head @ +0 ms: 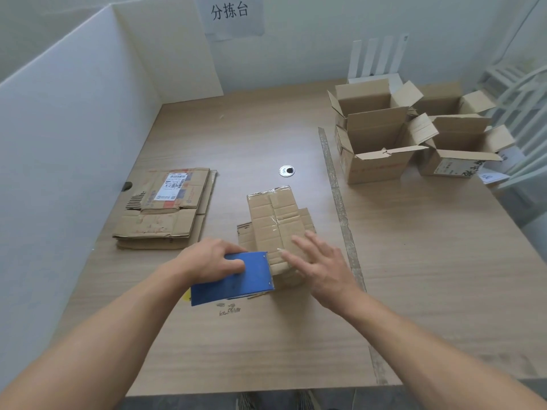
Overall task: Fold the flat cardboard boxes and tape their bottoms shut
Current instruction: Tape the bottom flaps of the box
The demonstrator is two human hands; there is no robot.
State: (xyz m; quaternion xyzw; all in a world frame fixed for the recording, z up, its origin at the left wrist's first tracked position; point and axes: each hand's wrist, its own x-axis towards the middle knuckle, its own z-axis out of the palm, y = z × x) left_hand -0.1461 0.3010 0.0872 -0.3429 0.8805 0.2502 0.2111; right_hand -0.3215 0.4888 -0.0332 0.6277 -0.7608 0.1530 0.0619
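A white partition (59, 128) walls the left side of the table (414, 276). Just inside it lies a stack of flat boxes (165, 208), the top one labelled. Nearer the front, small scraps (229, 309) lie just before the hands. A box (276, 223) stands bottom-up at mid-table, with clear tape shining along its centre seam. Beyond it is a round grommet (286, 171), and a sign (231, 13) hangs on the back wall. A worn strip (340, 208) runs down the table right of the box. Past it, at the far right, folded boxes (376, 143) stand with flaps up, crowded against a white rack (521, 113). The left hand (207, 258) grips a blue dispenser (233, 278), fingers curled over its top and thumb along the far side. The dispenser's front end touches the box's near edge. The right hand (319, 267) lies flat on the box's near right part, fingers straight and spread, pressing the flaps. The box's far half is bare. Open tabletop lies between the flat stack and the box, behind the box up to the wall, and all along the near edge. The right rear corner is tight with boxes.
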